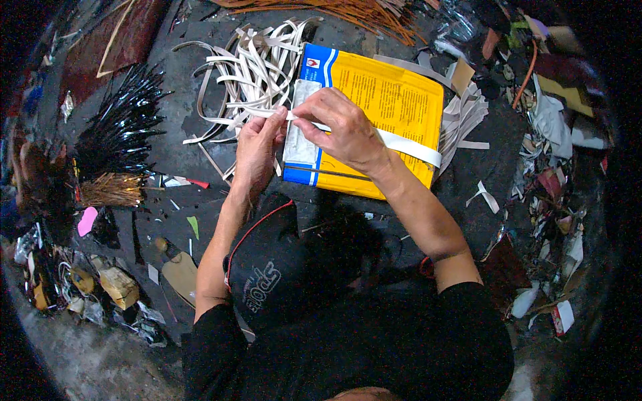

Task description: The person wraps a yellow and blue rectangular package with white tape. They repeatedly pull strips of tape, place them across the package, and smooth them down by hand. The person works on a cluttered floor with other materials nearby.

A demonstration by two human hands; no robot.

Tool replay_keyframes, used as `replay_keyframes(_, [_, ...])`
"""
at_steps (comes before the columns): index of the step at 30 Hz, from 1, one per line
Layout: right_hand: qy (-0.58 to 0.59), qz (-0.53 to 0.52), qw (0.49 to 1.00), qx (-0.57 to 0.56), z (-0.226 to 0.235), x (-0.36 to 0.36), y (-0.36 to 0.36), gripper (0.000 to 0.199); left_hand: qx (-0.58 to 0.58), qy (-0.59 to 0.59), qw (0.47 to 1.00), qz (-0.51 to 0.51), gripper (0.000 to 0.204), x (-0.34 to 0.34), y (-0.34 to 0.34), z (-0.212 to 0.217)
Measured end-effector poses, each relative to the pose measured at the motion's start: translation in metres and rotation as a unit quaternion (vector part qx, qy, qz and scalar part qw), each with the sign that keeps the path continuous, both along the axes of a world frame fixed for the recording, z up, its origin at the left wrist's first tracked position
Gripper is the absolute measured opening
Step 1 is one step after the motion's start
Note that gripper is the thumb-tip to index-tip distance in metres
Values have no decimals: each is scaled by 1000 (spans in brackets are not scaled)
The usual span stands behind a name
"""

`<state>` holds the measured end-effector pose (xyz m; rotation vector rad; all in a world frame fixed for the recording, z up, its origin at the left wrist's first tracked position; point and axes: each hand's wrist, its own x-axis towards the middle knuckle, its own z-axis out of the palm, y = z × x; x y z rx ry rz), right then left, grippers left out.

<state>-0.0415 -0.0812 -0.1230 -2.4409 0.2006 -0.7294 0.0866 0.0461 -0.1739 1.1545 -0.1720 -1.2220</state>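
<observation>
A flat yellow and blue printed panel [394, 83] lies at a slant in front of me. One white strip [411, 148] runs across it from the right edge and passes beneath my right hand. At the panel's left side, my left hand [256, 147] pinches the strip between thumb and fingers. My right hand [340, 127] is closed just beside it, over the panel, with its fingertips at the same strip. A pale grey rectangular piece [304, 134] rests on the panel's blue end, partly under the hands. Loose white strips [257, 67] are heaped beyond my left hand.
More pale strips [465, 120] fan out past the panel's right edge. Shiny black strips [124, 117] and a brown bundle [114, 190] lie at left. Orange-brown strips [341, 13] lie at the far side. Mixed scraps [552, 127] line the right; a wooden-handled tool [179, 271] lies near left.
</observation>
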Motion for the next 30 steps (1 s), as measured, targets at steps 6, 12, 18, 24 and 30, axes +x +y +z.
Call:
replay_keyframes(6, [0,13,1000,13,0,-2,-2,14,37,49,997,40,20,3,0,-9])
replay_keyframes(12, [11,17,1000,20,1,-3,-1,13,35,47,997,51,22,14,5,-38])
replay_keyframes(18, [18,15,999,24,0,-5,0,12,60,41,995,64,22,28,9,-69])
replay_keyframes(24, [8,19,1000,3,2,0,1,14,50,110,987,109,19,50,21,-98])
replay_keyframes(30, [1,-4,1000,-6,2,-2,1,14,-28,171,982,68,24,13,8,-1])
